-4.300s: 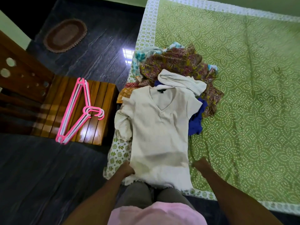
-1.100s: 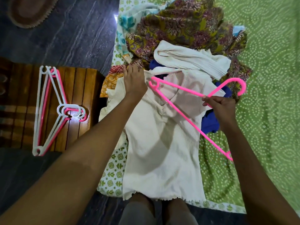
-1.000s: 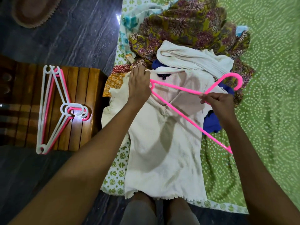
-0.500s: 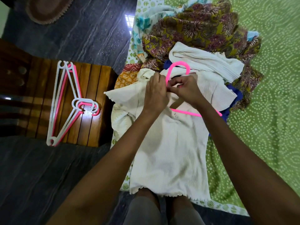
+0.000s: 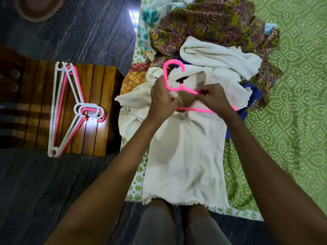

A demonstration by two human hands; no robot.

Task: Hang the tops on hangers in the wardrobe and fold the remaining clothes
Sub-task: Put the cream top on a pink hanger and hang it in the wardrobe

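Leftmost, a rug point(image 5: 38, 7) sits on the dark floor point(image 5: 53, 191), which runs broad and bare down the left side below the stool. On the wooden stool point(image 5: 92, 106), spare hangers point(image 5: 65, 110) lie in a pink and white stack, their lower tips poking just over the stool's near edge; a narrow strip of floor separates the stool from the bed's edge.

The left hand point(image 5: 163, 101) grips a bunch of the cream top point(image 5: 184, 156) at its left shoulder, fingers curled into the fabric. The top lies flat along the bed's near-left corner, its hem reaching the bed edge at the person's knees and its left sleeve hanging over the side. The pink hanger point(image 5: 172, 76) sits at the neckline, hook pointing up and away, one arm disappearing into the collar and the lower bar crossing the chest. The right hand point(image 5: 213, 99) pinches the hanger just below the hook.

Beyond the collar the clothes pile point(image 5: 212, 27) crowds in, touching the top. To the right, the green bedspread point(image 5: 292, 103) lies open and flat.

A second ago the hanger was held out over the top's right side, hook over the pile, with the hands apart; now both hands meet at the neckline.
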